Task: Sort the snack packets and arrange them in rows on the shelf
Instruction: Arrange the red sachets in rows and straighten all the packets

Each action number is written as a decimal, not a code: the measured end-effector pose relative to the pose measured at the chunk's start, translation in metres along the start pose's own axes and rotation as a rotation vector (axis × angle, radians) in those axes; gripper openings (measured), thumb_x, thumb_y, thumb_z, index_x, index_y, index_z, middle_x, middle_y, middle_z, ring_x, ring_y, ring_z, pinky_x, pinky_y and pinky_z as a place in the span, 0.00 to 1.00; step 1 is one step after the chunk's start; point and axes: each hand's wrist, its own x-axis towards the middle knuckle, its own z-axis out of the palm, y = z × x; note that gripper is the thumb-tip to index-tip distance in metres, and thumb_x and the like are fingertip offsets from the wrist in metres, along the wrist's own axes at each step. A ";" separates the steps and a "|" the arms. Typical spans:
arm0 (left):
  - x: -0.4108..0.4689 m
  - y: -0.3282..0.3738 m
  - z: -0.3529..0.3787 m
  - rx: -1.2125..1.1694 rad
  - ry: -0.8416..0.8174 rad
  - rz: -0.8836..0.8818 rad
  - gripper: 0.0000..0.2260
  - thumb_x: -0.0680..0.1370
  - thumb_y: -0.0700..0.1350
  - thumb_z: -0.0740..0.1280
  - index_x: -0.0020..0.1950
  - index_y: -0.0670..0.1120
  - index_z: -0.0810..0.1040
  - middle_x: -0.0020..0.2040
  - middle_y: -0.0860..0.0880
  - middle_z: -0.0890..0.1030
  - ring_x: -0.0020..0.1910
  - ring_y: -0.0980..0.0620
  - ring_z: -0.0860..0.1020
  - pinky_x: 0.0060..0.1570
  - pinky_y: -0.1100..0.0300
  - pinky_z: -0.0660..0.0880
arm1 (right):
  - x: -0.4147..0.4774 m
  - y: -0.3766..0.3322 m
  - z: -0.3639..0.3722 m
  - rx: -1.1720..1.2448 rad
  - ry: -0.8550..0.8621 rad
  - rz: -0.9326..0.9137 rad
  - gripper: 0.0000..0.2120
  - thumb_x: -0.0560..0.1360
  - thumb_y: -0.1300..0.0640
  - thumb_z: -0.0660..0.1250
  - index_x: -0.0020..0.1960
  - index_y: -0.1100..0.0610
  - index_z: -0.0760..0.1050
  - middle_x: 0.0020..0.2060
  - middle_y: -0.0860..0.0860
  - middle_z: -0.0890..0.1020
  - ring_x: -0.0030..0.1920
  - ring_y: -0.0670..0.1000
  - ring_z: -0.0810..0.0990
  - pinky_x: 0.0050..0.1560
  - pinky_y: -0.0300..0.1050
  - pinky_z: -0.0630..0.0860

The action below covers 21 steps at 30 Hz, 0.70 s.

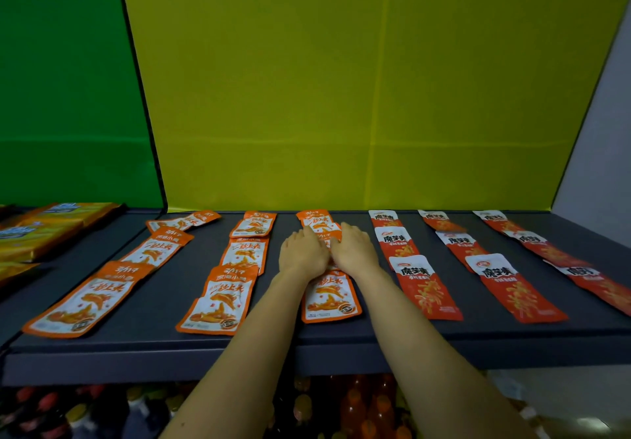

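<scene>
Both hands meet over the third column of orange packets (pixel 222 298) on the shelf (pixel 157 302). The left hand (pixel 302 252) and right hand (pixel 355 251) lie backs-up on the middle packet (pixel 330 233). This packet sits between the back packet (pixel 311 216) and the front packet (pixel 329 297) and seems to overlap both. The fingers bend down onto the foil, but the knuckles hide whether they pinch its edges or only press on it, so the hold cannot be told.

To the right, red packets (pixel 425 288) lie in three columns of their own, so the sorting looks nearly done and this step reads as squaring up a row.

The packet is probably very light, a thin, soft pouch with a slick skin that slides easily on the smooth shelf and crinkles if squeezed. It likely handles best when taken by its two long sides or by a sealed end, where the film is stiffest, or when nudged flat with the fingertips. Since it seems to overlap its neighbours, a careless push could drag them out of line
</scene>
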 end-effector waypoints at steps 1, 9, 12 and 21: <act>0.000 0.000 0.001 0.005 0.001 0.004 0.18 0.81 0.45 0.52 0.66 0.35 0.66 0.66 0.36 0.71 0.66 0.39 0.68 0.64 0.49 0.63 | 0.001 0.001 0.001 -0.001 0.011 -0.004 0.19 0.80 0.57 0.54 0.68 0.64 0.65 0.67 0.61 0.70 0.67 0.61 0.67 0.64 0.51 0.66; 0.002 -0.001 0.002 0.014 0.003 0.013 0.18 0.81 0.47 0.52 0.65 0.36 0.67 0.65 0.38 0.72 0.66 0.41 0.68 0.66 0.49 0.63 | 0.000 0.001 0.003 -0.031 0.061 -0.027 0.18 0.80 0.56 0.55 0.65 0.63 0.72 0.62 0.61 0.75 0.63 0.61 0.72 0.59 0.51 0.70; 0.001 -0.001 0.002 0.024 -0.005 0.015 0.19 0.81 0.47 0.52 0.68 0.37 0.64 0.68 0.38 0.70 0.69 0.41 0.66 0.68 0.50 0.61 | -0.002 0.001 0.002 -0.024 0.075 -0.024 0.17 0.79 0.55 0.55 0.65 0.61 0.73 0.61 0.60 0.76 0.62 0.60 0.73 0.57 0.51 0.72; 0.002 -0.001 0.001 -0.041 -0.011 -0.007 0.20 0.81 0.45 0.52 0.67 0.33 0.64 0.69 0.36 0.67 0.71 0.40 0.63 0.70 0.49 0.59 | -0.004 0.002 0.003 0.017 0.068 0.000 0.17 0.79 0.52 0.55 0.61 0.59 0.75 0.58 0.59 0.79 0.58 0.61 0.76 0.52 0.51 0.74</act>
